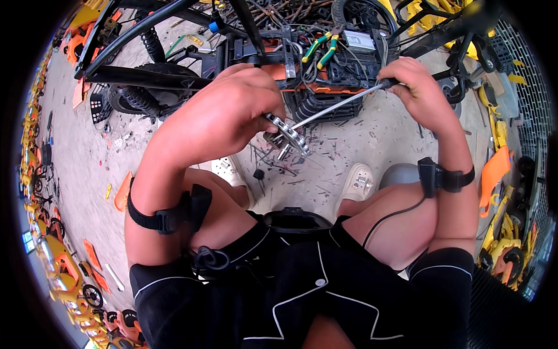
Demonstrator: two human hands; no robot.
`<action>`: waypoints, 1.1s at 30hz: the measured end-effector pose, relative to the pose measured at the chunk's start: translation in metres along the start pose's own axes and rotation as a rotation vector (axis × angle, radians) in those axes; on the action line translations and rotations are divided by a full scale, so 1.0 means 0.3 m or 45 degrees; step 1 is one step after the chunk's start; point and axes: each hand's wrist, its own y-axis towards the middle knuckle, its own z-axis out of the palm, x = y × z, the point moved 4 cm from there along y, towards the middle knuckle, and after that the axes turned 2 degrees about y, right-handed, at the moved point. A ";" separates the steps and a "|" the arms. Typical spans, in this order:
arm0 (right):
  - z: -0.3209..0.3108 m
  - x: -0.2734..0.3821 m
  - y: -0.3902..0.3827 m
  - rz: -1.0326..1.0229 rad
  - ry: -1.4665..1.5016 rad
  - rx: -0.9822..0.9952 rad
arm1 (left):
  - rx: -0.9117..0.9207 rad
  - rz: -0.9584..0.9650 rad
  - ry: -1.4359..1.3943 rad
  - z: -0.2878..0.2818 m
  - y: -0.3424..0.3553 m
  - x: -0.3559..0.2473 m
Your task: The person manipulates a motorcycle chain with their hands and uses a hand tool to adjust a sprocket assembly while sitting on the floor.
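Note:
My left hand (244,113) is closed on a silvery metal part with a scalloped edge (295,138), pinched in the fingers and tilted above the floor. A long-shafted screwdriver (337,107) slants down from my right hand (415,90), whose fingers wrap its dark handle. The shaft's far end meets the metal part; whether it goes through or only touches I cannot tell. Beyond both hands sits a black vehicle frame (244,49) with wiring. Pliers with green and yellow handles (327,52) lie on top of it.
Small dark scraps litter the concrete floor (273,183) between my feet. A black-tyred wheel (131,96) and coil springs are at the far left. Yellow and orange body parts (64,267) line the left edge, with an orange panel (495,171) on the right.

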 end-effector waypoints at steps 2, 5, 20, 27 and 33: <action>0.025 0.013 0.009 -0.005 0.020 0.051 | 0.013 0.008 -0.025 0.008 0.005 -0.003; 0.065 0.051 0.023 -0.072 0.064 0.078 | -0.017 0.043 -0.045 0.021 0.015 -0.012; 0.230 0.119 0.067 -0.093 0.211 0.302 | -0.148 -0.106 0.017 0.154 0.121 0.024; 0.228 0.027 0.030 0.123 0.123 0.226 | -0.277 -0.423 -0.042 0.046 0.051 0.086; 0.226 0.056 0.050 0.249 0.190 0.180 | -0.023 -0.500 0.135 0.149 0.090 0.078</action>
